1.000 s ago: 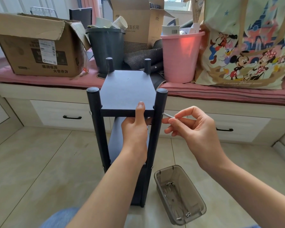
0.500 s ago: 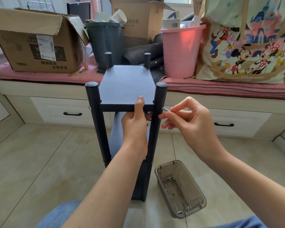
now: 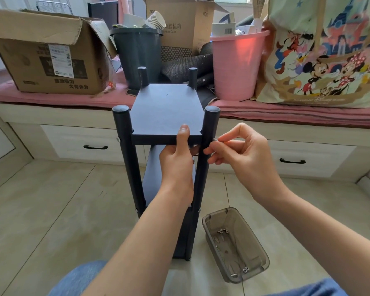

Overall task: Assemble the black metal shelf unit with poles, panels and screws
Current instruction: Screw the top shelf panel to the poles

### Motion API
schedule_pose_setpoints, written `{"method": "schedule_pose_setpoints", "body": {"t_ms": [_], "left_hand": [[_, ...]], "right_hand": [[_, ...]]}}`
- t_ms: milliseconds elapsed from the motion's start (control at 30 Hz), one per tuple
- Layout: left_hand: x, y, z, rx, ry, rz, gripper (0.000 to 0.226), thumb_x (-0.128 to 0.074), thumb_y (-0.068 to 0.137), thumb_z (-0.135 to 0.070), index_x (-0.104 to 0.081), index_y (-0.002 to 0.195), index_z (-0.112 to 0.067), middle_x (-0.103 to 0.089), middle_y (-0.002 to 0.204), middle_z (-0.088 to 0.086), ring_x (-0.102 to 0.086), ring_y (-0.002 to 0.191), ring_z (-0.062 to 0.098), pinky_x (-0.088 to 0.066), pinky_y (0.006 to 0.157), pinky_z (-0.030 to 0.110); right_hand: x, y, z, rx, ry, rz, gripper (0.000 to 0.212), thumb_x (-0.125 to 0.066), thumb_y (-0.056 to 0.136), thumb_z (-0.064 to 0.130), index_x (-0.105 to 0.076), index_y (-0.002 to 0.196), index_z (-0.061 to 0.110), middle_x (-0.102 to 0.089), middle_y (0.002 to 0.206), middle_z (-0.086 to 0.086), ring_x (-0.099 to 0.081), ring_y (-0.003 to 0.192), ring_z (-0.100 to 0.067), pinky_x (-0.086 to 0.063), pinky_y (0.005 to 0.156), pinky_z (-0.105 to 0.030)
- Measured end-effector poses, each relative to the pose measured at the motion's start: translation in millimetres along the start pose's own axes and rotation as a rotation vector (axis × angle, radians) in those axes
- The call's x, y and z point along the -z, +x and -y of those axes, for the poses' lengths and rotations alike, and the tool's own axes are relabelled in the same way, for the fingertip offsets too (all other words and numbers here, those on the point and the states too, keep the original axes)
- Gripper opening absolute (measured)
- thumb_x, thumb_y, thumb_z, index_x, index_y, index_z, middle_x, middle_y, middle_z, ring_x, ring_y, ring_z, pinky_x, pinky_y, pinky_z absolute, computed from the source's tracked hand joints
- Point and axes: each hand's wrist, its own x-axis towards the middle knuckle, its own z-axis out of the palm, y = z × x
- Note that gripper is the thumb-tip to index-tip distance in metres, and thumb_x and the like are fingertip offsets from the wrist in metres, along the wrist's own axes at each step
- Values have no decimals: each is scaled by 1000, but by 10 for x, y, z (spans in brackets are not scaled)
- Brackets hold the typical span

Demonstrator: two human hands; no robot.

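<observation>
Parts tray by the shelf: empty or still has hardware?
Not empty. The clear tray on the floor holds a few small screws, some mid-tray and some at its near end.

It looked like a lived-in home: a tiled floor [image 3: 51, 210] ran up to a window seat with a pink cushion [image 3: 286, 116] over white drawers [image 3: 90, 144]. On it were cardboard boxes [image 3: 47, 60], a pink bin [image 3: 237, 67] and a cartoon tote bag [image 3: 320, 60].

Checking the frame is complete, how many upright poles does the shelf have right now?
4. Near left pole, near right pole beside the right hand, far left pole and far right pole behind the top panel.
</observation>
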Motion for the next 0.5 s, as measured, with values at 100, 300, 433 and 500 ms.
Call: {"method": "schedule_pose_setpoints", "body": {"t_ms": [100,300,433,500], "left_hand": [[2,-4,-7,-1,5,-6,30,-52,99,-52,-67,102,-27,-77,90,-14,-72,95,8,-43,77,25],[-2,-21,-16,6,-8,-3,29,-53,98,-52,-67,104,-27,-77,96,-14,-72,96,7,-43,78,24],[-4,-17,-16,8,-8,-11,29,-53,98,-53,-66,103,-27,-77,91,-16,-72,95,7,-43,77,24],[-5,-9,-13,8,-10,-14,28,-54,98,-52,-66,103,-27,-77,90,-16,-72,97,8,-44,76,24]], "right_hand": [[-3,21,12,14,-42,0,16,-72,87,7,-57,86,2,-75,75,-8,-72,65,-23,-58,64,-28],[20,52,38,68,-100,-64,14,-80,80,9,-67,81,3,-72,71,-7,-69,63,-19,-55,63,-21],[15,57,18,76,-119,-64,13,-78,82,9,-66,81,4,-71,71,-5,-69,63,-17,-53,64,-19],[8,61,11,94,-146,-60,13,-78,82,10,-66,81,6,-70,71,-2,-68,64,-13,-53,65,-19]]}}
